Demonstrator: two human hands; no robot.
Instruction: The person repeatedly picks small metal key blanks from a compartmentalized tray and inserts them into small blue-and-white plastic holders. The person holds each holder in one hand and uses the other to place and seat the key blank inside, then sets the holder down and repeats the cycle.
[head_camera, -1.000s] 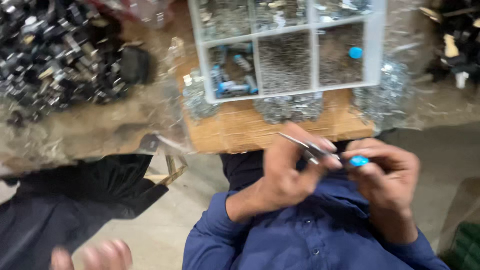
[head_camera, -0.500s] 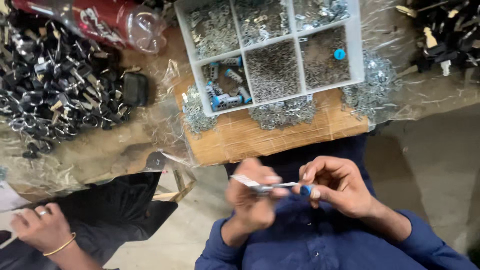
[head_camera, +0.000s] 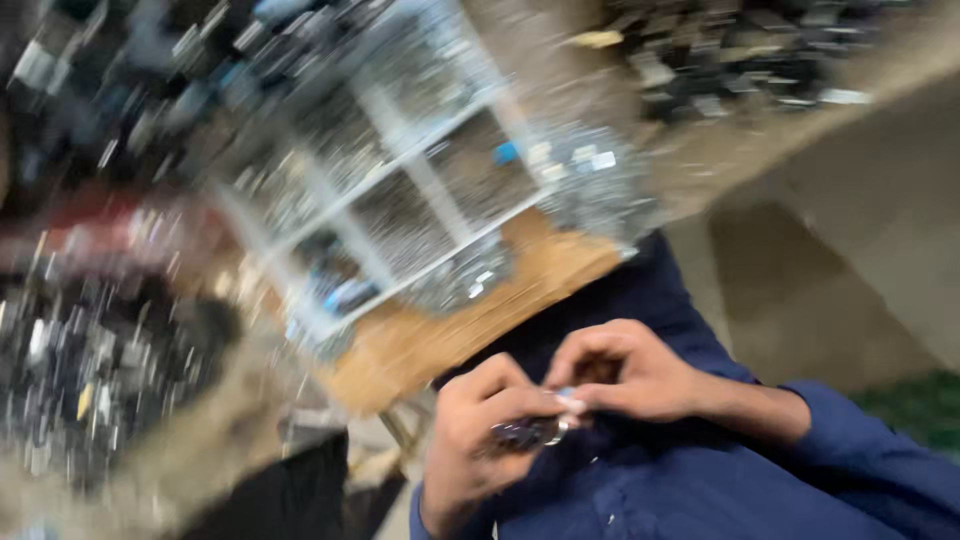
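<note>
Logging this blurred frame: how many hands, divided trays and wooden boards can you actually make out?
Hands: 2, the left hand and right hand, pinching a small metal part
Divided tray: 1
Wooden board: 1
Total: 4; loose metal pieces are too blurred to count.

Dim and warm overall, with no single light source in sight. Heavily motion-blurred from edge to edge and tilted hard. Worst smear at upper left, where the white divided tray (head_camera: 420, 190) and the dark heap of small metal parts (head_camera: 90, 370) dissolve into streaks. Bright specular flecks off metal, drawn out into short dashes. Sharpest near the bottom centre, though still soft: left hand (head_camera: 480, 440) and right hand (head_camera: 625, 375) readable as shapes, fingers without fine detail. Deep shadow at lower left and under the wooden board (head_camera: 470, 320). Murky floor at right, low in contrast.
</note>
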